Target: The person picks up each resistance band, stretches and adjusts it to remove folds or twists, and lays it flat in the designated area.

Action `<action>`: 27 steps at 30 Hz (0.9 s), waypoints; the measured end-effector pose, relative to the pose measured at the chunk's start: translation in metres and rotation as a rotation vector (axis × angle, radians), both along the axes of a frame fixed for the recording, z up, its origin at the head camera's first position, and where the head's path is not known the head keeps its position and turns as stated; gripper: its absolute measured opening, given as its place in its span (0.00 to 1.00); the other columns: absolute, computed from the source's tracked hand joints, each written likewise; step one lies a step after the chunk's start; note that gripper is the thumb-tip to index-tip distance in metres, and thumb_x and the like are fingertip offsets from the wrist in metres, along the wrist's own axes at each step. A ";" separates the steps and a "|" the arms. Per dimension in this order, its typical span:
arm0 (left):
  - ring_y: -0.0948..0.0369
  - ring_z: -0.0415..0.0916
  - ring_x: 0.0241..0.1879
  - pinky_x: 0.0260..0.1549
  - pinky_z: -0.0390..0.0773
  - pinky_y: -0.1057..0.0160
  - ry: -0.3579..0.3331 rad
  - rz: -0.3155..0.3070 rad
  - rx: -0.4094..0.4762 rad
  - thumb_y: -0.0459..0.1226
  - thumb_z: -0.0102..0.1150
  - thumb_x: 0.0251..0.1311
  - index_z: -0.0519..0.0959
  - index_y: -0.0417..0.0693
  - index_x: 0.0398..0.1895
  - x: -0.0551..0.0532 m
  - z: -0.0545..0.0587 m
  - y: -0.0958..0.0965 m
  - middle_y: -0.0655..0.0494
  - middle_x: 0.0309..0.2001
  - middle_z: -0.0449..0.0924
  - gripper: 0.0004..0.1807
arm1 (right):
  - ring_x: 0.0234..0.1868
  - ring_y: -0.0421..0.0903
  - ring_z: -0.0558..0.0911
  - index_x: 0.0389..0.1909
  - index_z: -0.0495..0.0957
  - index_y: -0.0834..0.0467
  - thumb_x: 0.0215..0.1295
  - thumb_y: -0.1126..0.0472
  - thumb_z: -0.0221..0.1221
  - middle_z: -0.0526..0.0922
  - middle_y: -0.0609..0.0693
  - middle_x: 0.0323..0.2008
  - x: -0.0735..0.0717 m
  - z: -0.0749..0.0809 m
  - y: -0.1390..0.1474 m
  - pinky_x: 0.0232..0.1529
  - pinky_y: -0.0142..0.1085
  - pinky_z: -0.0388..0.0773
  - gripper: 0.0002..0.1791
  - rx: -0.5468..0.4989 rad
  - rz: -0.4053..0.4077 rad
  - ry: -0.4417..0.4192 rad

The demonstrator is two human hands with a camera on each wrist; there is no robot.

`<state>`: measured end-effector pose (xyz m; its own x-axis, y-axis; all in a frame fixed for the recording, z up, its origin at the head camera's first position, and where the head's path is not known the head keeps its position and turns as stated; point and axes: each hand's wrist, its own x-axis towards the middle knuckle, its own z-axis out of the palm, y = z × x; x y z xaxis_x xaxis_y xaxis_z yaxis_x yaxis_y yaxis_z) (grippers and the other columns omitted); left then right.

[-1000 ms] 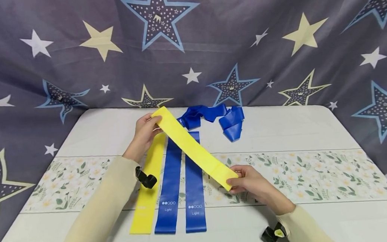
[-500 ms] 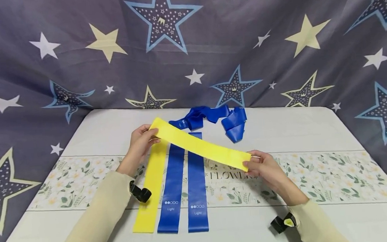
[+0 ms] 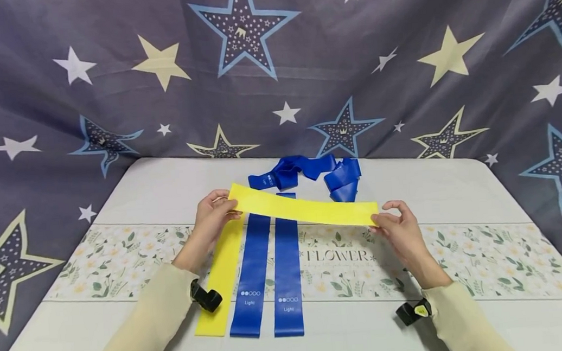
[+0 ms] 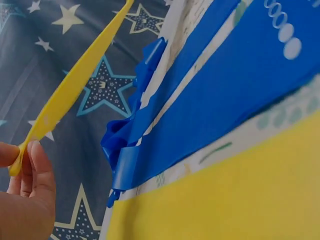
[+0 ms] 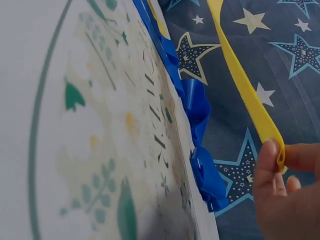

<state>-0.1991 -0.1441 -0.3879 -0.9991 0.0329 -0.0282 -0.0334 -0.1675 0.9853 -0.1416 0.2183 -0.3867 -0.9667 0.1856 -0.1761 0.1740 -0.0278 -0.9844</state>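
Star-print cloth backs the surface [image 3: 433, 186]. Left hand [image 3: 213, 213] and right hand [image 3: 396, 224] each pinch the yellow band [image 3: 303, 209]; wrist views show it edge-on, crumpled blue bands [image 3: 310, 173] partly hidden.

The yellow band [image 3: 303, 211] looked like thin, smooth, matt rubber, as did the flat blue bands [image 3: 287, 262]. The crumpled blue band [image 3: 310, 173] showed a slight sheen. The tablecloth [image 3: 462, 250] looked smooth; the backdrop [image 3: 304, 87] was soft matt cloth.
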 end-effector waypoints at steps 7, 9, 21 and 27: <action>0.65 0.79 0.22 0.28 0.81 0.69 0.099 0.013 -0.077 0.23 0.49 0.61 0.67 0.39 0.44 0.003 -0.003 -0.002 0.62 0.22 0.75 0.10 | 0.32 0.35 0.82 0.34 0.78 0.53 0.67 0.69 0.54 0.83 0.40 0.31 0.001 -0.004 0.004 0.36 0.26 0.81 0.09 -0.071 0.033 0.075; 0.66 0.79 0.23 0.29 0.81 0.69 0.120 0.004 -0.115 0.25 0.49 0.63 0.70 0.35 0.43 0.004 -0.004 -0.003 0.62 0.25 0.76 0.07 | 0.33 0.35 0.83 0.35 0.80 0.52 0.69 0.67 0.52 0.82 0.40 0.35 0.002 -0.004 0.006 0.38 0.26 0.81 0.10 -0.099 0.066 0.083; 0.69 0.83 0.34 0.34 0.81 0.72 0.162 -0.082 -0.181 0.24 0.45 0.61 0.72 0.26 0.54 0.005 -0.002 -0.010 0.65 0.36 0.81 0.18 | 0.32 0.36 0.85 0.39 0.80 0.55 0.66 0.68 0.57 0.86 0.42 0.29 0.001 -0.004 0.015 0.38 0.28 0.82 0.06 -0.094 0.090 0.066; 0.69 0.83 0.34 0.35 0.81 0.71 0.129 -0.102 -0.236 0.25 0.49 0.61 0.73 0.28 0.55 0.003 -0.003 -0.009 0.55 0.39 0.84 0.18 | 0.28 0.37 0.83 0.37 0.77 0.55 0.67 0.62 0.57 0.84 0.42 0.26 0.002 -0.006 0.017 0.33 0.29 0.82 0.02 -0.079 0.046 0.012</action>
